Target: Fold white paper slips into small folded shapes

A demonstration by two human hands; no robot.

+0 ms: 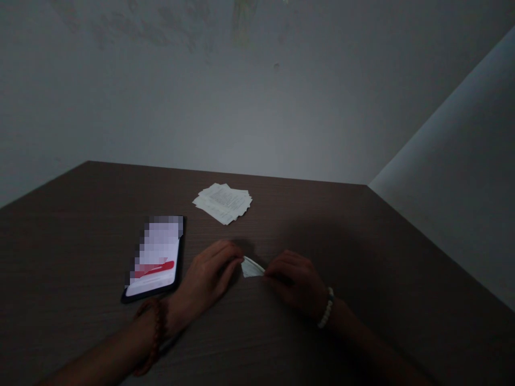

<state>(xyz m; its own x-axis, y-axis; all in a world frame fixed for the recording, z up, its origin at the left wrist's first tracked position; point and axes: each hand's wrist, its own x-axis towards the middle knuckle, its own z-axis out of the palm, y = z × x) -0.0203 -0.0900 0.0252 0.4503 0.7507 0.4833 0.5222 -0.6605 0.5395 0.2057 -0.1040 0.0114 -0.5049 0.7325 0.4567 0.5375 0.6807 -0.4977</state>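
Note:
A small piece of white paper [252, 269], its upper edge curled or folded over, is stretched between my two hands just above the table. My left hand [211, 271] pinches its left end between thumb and fingers. On the other side, my right hand [295, 281] is closed on the right end, with the fingertips partly in shadow. Beyond the hands lies a loose, fanned pile of printed paper slips [224, 202]. Faint lines of print show on the top slip.
Left of my left hand, a phone [159, 257] lies face up with its screen lit and partly blurred out. The dark brown wooden table [80, 230] meets a grey, stained wall [241, 107] at its far edge. Another wall [454, 187] rises on the right.

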